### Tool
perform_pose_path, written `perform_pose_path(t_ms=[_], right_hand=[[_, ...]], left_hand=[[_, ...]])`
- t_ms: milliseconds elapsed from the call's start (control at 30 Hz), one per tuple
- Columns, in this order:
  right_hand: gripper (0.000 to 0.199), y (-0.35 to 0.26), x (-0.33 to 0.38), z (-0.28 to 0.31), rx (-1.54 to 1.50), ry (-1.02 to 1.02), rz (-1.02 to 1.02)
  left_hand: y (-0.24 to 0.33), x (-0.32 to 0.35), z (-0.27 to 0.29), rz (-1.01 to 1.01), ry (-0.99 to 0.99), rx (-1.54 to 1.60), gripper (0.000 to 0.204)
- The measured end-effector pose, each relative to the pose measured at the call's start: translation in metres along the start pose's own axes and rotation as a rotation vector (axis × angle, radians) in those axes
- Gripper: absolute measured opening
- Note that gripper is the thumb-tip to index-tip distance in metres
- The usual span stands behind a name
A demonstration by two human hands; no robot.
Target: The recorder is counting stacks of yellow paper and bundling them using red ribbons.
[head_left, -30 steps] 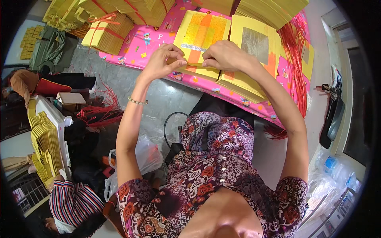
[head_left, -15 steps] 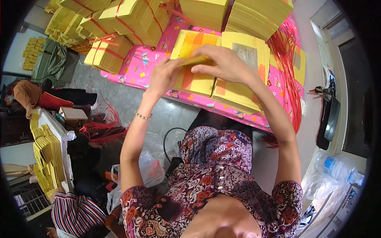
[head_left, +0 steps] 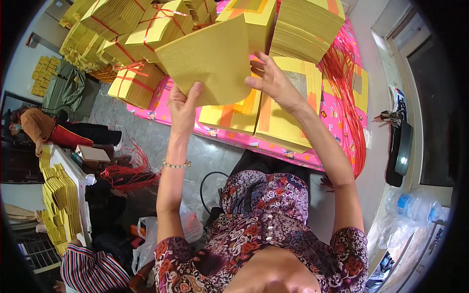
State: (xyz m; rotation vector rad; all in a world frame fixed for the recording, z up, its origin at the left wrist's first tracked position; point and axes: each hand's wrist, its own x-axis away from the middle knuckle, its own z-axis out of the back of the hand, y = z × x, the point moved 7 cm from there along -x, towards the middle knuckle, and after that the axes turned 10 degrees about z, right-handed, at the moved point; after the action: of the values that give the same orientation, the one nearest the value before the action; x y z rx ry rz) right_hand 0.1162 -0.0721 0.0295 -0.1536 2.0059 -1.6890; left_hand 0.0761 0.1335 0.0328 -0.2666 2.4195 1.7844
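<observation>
A sheaf of yellow paper (head_left: 207,61) is raised above the table, its broad face toward me. My left hand (head_left: 183,110) grips its lower left edge, thumb on the near face. My right hand (head_left: 281,88) is at the sheaf's right edge with fingers spread; whether the thumb touches the paper I cannot tell. Below lie two low piles of yellow paper: the left pile (head_left: 211,116) has orange bands and is partly hidden by the sheaf. The right pile (head_left: 278,119) bears a grey patch and orange strips.
Taller yellow paper stacks (head_left: 308,29) and red-tied bundles (head_left: 137,87) fill the far side of the pink-covered table (head_left: 234,139). Red ribbon strands (head_left: 349,107) hang over its right side. Two other people (head_left: 93,266) are at the left, near a white table (head_left: 80,195) with yellow stacks.
The paper sheaf has gone from nearly edge-on between both hands to raised with its face showing. My left hand keeps its grip; my right hand has opened and moved to the sheaf's right edge.
</observation>
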Motion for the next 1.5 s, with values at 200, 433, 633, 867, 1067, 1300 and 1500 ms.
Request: perform_pose_path(t_ms=[200, 433, 633, 867, 1067, 1300, 1500], right_hand=[[0.088, -0.017, 0.019, -0.001, -0.092, -0.065, -0.016], [0.069, -0.022, 0.046, 0.023, 0.070, -0.012, -0.052], [0.063, -0.030, 0.062, 0.040, 0.148, 0.136, 0.027], [0.049, -0.031, 0.068, 0.060, 0.077, 0.253, 0.165], [0.039, -0.030, 0.067, 0.063, 0.000, 0.330, 0.043], [0.039, -0.014, 0.064, 0.073, -0.081, 0.367, -0.010], [0.041, -0.006, 0.065, 0.072, -0.143, 0.386, -0.090]], left_hand=[[-0.008, 0.006, -0.055, 0.072, -0.189, -0.008, 0.025], [-0.002, 0.002, -0.087, -0.272, -0.078, -0.634, 0.065], [-0.019, 0.000, -0.119, 0.042, -0.353, -0.104, 0.060], [-0.027, 0.003, -0.137, 0.096, -0.374, -0.150, 0.056], [-0.034, -0.001, -0.147, 0.293, -0.458, -0.066, 0.046], [-0.039, -0.013, -0.143, 0.471, -0.426, -0.089, 0.047], [-0.045, -0.017, -0.142, 0.487, -0.441, -0.094, 0.046]])
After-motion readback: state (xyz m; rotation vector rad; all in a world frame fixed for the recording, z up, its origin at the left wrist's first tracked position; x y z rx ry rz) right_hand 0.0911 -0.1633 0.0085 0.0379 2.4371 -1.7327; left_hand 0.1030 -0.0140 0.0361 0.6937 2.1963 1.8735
